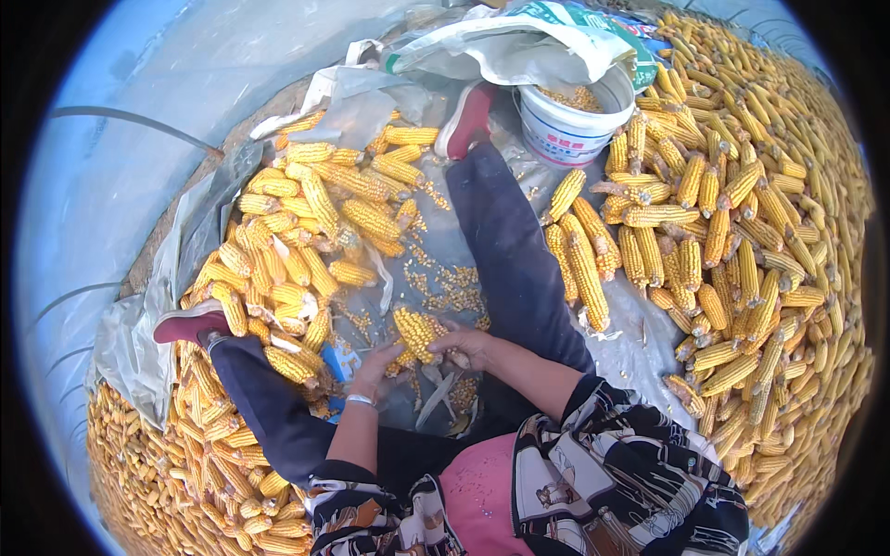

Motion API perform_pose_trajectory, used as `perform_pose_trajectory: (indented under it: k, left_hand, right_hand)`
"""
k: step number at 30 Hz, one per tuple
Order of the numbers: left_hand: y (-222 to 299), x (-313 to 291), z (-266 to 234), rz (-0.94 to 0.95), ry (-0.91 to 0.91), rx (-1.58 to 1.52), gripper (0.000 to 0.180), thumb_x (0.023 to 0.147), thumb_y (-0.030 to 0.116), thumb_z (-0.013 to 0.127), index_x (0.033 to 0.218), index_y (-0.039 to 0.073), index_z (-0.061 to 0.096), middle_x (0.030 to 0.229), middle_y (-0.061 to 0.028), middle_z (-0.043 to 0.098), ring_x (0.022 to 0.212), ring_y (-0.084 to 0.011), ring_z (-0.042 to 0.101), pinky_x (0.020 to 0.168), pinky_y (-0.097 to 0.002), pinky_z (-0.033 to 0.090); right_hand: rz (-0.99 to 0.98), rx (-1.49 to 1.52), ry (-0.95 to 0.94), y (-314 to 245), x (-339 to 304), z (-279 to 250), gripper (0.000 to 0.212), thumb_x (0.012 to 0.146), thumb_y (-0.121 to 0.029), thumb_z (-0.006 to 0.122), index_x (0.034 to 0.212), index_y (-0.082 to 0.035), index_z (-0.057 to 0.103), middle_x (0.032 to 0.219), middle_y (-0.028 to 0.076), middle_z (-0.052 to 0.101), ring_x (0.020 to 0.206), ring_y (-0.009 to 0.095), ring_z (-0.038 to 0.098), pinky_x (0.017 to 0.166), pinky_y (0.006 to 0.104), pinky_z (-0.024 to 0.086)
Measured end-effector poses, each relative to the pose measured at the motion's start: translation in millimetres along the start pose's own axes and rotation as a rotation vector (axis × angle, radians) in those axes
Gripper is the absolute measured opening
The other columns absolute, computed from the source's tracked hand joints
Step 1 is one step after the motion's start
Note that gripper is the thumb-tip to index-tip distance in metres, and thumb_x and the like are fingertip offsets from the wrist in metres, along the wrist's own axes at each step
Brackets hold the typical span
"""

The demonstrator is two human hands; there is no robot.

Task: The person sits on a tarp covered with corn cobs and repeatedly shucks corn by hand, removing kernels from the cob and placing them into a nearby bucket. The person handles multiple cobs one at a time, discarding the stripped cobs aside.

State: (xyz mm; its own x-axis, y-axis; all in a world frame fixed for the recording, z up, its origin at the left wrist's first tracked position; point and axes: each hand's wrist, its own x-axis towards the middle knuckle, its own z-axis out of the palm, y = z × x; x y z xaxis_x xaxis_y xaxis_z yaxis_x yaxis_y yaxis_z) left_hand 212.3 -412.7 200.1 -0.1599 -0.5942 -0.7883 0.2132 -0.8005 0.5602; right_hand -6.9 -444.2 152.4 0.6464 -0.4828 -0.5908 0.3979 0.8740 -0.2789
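Note:
Between my legs, both hands are closed round one yellow corn cob. My right hand grips its right end, with the thumb near the top. From the lower left, my left hand holds the cob's other side, and a bracelet circles that wrist. My palms and some fingers are hidden. Loose corn kernels lie scattered on the grey sheet just beyond my hands. Pale husk strips rest below the cob, between my forearms.
A heap of corn cobs lies ahead on the left, and a far larger corn pile fills the right side. A white bucket with kernels inside stands beyond my right leg, partly covered by a sack. Plastic sheeting curves up at left.

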Motion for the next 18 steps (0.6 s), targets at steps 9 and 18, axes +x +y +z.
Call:
perform_pose_trajectory:
  k: [9, 18]
  left_hand:
    - [151, 12, 260, 0.348, -0.706, 0.283, 0.048, 0.092, 0.024, 0.064, 0.136, 0.01, 0.051, 0.113, -0.0039, 0.064, 0.101, -0.0136, 0.062, 0.082, -0.0366, 0.053]
    - [107, 16, 297, 1.027, -0.373, 0.861, 0.054, 0.072, 0.02, 0.078, 0.117, -0.006, 0.063, 0.107, -0.0239, 0.067, 0.092, -0.0271, 0.069, 0.087, -0.037, 0.052]
  right_hand:
    - [-0.712, 0.404, -0.211, -146, -187, -55, 0.05, 0.081, -0.015, 0.074, 0.124, -0.005, 0.05, 0.11, 0.013, 0.061, 0.085, 0.028, 0.065, 0.068, 0.0383, 0.056]
    - [-1.171, 0.496, 0.252, -231, -247, -113, 0.063, 0.099, -0.041, 0.05, 0.148, -0.007, 0.029, 0.143, 0.018, 0.046, 0.119, 0.031, 0.056, 0.096, 0.0478, 0.05]
